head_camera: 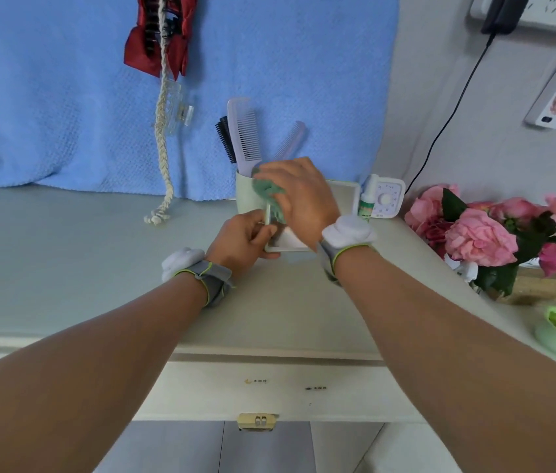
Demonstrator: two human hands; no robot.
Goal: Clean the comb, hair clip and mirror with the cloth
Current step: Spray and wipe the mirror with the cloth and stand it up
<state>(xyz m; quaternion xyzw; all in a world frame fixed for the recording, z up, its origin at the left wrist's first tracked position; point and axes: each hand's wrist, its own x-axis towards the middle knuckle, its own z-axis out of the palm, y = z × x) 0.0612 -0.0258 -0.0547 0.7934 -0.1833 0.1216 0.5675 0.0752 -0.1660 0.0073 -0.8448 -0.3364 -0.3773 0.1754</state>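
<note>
Your left hand (245,238) grips the near left edge of the mirror (288,242), which stands tilted on the counter (65,261). Your right hand (300,196) holds the green cloth (268,192) bunched against its face. Just behind, a holder (245,199) keeps the combs (244,131) upright. A clear clip (181,109) hangs far left on a braid (162,131); flowers (481,233) stand at the right.

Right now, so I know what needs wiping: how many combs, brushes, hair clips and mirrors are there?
Combs: 2, lilac comb and pinkish comb
Brushes: 1, black brush
Hair clips: 2, red bow clip and clear clip
Mirrors: 1, white-framed mirror
Total: 6
</note>
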